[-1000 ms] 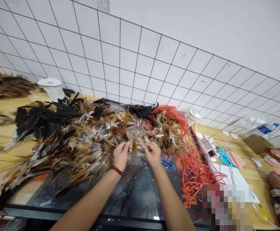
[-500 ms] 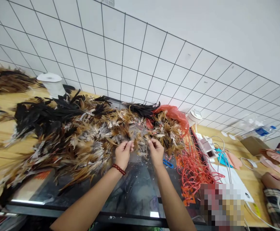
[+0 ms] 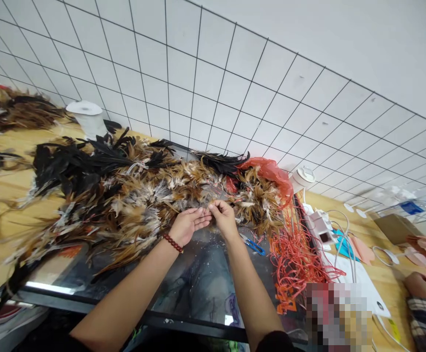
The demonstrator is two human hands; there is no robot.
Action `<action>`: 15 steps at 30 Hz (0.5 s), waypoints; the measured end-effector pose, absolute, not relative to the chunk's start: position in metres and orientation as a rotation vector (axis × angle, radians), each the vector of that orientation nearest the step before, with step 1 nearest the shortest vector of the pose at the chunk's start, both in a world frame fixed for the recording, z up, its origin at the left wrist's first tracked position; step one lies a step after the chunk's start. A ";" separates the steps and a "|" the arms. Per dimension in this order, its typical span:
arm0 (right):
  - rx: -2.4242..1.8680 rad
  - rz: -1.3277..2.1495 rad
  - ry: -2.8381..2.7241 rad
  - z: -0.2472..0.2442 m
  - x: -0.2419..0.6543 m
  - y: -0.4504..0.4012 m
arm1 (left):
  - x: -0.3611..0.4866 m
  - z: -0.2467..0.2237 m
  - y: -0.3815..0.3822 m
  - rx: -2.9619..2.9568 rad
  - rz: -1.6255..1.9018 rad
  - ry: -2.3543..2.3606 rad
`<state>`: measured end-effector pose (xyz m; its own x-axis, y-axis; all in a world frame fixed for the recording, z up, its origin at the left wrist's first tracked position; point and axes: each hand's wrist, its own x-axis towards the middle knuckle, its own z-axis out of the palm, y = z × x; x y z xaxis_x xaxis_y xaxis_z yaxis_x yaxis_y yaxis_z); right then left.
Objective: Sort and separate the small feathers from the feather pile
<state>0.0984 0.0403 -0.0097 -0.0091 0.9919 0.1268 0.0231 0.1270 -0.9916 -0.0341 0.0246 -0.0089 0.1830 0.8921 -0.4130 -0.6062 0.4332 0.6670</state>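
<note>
Along the far edge of a wooden table [image 3: 13, 183], a white wall [image 3: 345, 39] is being overlaid by a black wire grid [image 3: 197, 57]. The table is being partly covered by a dark glossy surface [image 3: 213, 278], its near edge being bounded by a black rim. The left half of this surface is being hidden by a heap of feathers [image 3: 136, 210], brown, black and white; the left edge is being overhung by its outer feathers. The right edge is being lined by tangled red cords [image 3: 293, 259]. Near the far right corner, a smaller clump of feathers [image 3: 260, 205] is being backed by a red plastic bag [image 3: 271, 171]. Over the middle of the surface, beside the heap, the left hand [image 3: 189, 224] and the right hand [image 3: 224, 220] are being held tip to tip. The right thumb and forefinger are being kept in a narrow pinch; the left fingers are being extended, slightly parted. Whether anything is being gripped between the tips cannot be told. Beyond the far left corner, a white spool [image 3: 88, 120] is being supported upright by the table. Blue snips [image 3: 254, 245] are being borne by the surface, between right wrist and cords. The left wrist is being encircled by a beaded bracelet [image 3: 172, 243].
</note>
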 end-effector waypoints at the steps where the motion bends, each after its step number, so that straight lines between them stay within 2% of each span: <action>1: -1.135 1.092 -1.292 -0.010 0.097 0.039 | -0.033 -0.009 0.024 0.412 1.089 0.875; 12: -1.201 0.885 -1.383 -0.007 0.097 0.030 | -0.027 -0.015 0.020 0.740 1.064 0.845; 15: -1.215 0.710 -1.393 -0.001 0.115 0.033 | -0.025 -0.017 0.020 0.735 1.127 0.874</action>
